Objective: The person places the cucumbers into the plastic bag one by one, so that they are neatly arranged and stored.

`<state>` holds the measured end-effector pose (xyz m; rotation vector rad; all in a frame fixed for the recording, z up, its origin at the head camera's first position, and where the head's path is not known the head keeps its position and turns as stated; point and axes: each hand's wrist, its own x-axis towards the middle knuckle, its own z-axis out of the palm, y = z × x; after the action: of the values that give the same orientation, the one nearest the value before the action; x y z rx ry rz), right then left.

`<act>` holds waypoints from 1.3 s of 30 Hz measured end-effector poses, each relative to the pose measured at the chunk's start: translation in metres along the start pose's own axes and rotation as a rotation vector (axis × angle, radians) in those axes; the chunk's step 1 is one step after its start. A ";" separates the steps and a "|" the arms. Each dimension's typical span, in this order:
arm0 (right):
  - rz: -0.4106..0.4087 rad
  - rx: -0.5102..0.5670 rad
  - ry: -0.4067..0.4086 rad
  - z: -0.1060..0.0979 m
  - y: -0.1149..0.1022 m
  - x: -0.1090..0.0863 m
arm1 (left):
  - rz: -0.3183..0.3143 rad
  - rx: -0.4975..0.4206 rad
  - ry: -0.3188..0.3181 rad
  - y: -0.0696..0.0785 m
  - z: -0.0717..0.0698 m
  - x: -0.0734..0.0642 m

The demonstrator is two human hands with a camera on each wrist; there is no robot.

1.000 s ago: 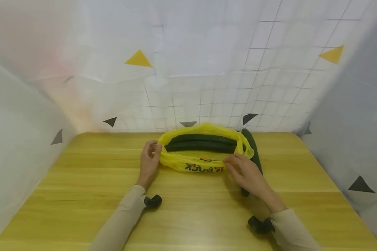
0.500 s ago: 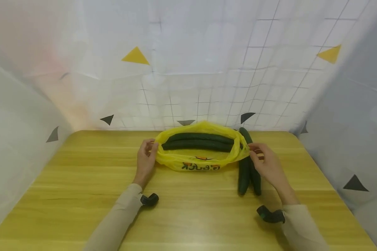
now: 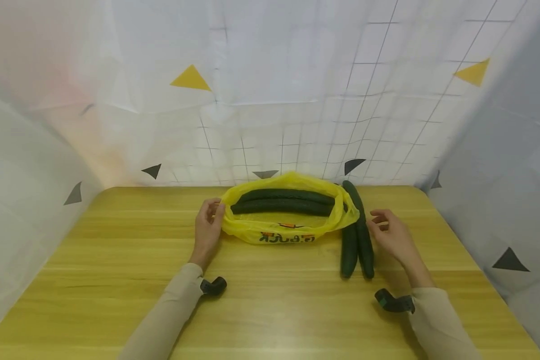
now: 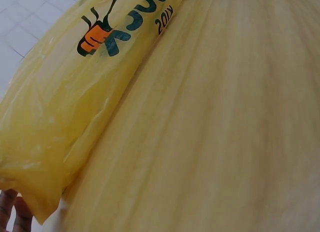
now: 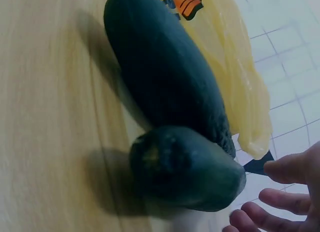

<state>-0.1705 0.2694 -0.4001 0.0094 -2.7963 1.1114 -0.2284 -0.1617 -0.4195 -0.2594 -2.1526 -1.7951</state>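
Observation:
A yellow plastic bag (image 3: 292, 235) with dark print lies on the table, its mouth spread wide. Two dark green cucumbers (image 3: 283, 205) lie side by side inside it. My left hand (image 3: 208, 227) pinches the bag's left end; the left wrist view shows only fingertips (image 4: 21, 212) at the bag's corner. Just right of the bag, two more cucumbers (image 3: 364, 245) rest on the table, partly under the bag's right edge. My right hand (image 3: 393, 237) hovers beside them with loosely bent fingers, holding nothing. In the right wrist view its thumb and fingers (image 5: 287, 202) are apart from the nearer cucumber (image 5: 187, 167).
The wooden table (image 3: 270, 310) ends at a white sheet wall (image 3: 270, 125) with grid lines and coloured triangles, close behind the bag. Grey-white side sheets (image 3: 490, 165) flank the table. A black wrist camera (image 3: 393, 301) juts from each sleeve.
My right hand has moved from the bag's front rim to its right end, pulled that end rightward, then let go and drawn back to the right. The left hand keeps its place at the bag.

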 end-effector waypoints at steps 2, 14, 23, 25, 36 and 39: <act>0.022 0.004 -0.038 0.001 0.002 0.000 | 0.003 0.000 -0.001 0.001 -0.001 0.001; 0.062 -0.010 -0.122 0.009 0.003 0.007 | 0.029 0.023 -0.001 0.003 -0.002 0.006; 0.077 -0.099 -0.159 0.009 0.003 0.012 | 0.027 0.006 0.000 0.005 0.003 0.005; 0.081 -0.113 -0.165 0.009 0.004 0.013 | 0.027 0.007 0.000 0.006 0.004 0.005; 0.087 -0.072 -0.215 0.009 0.007 0.013 | 0.031 0.010 0.015 -0.001 0.003 0.003; 0.109 -0.020 -0.231 0.009 0.008 0.013 | 0.015 0.004 0.014 -0.003 0.002 0.002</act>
<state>-0.1849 0.2695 -0.4104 -0.0174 -3.0450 1.1758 -0.2318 -0.1602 -0.4216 -0.2607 -2.1389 -1.7794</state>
